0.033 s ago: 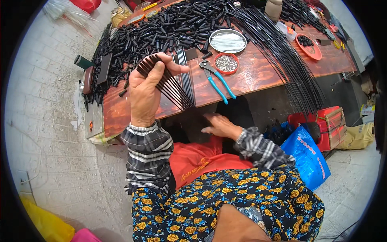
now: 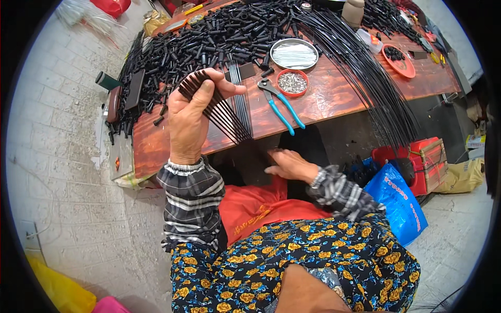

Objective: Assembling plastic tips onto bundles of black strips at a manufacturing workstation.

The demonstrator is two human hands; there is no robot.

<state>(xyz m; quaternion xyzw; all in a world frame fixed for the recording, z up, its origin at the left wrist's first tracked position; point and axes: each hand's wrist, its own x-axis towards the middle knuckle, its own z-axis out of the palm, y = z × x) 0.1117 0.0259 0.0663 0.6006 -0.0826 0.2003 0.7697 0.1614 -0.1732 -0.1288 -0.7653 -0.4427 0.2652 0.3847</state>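
My left hand [image 2: 193,115] is raised over the table's front edge, closed around a fan of thin black rods [image 2: 225,119]. The thumb presses on them, and the rods slant down to the right. Past the table edge their lower ends fade into a dark smear. Near that smear, above my lap, is my right hand [image 2: 294,165], with its fingertips blurred and in shadow; whether they grip anything is not visible. Behind my left hand, a row of thin greyish rods [image 2: 240,99] lies on the table. Blue-handled pliers [image 2: 282,107] lie to their right.
Many short black tubular pieces [image 2: 209,44] are heaped across the back of the table [image 2: 334,99]. A red dish of small metal bits [image 2: 292,83], a round tin of white strips [image 2: 295,54] and a long black rod bundle [image 2: 360,68] lie further right. A blue bag [image 2: 396,203] stands below.
My right hand has shifted slightly to the right, and its fingers look a little less smeared. My left hand and the rods are almost unmoved.
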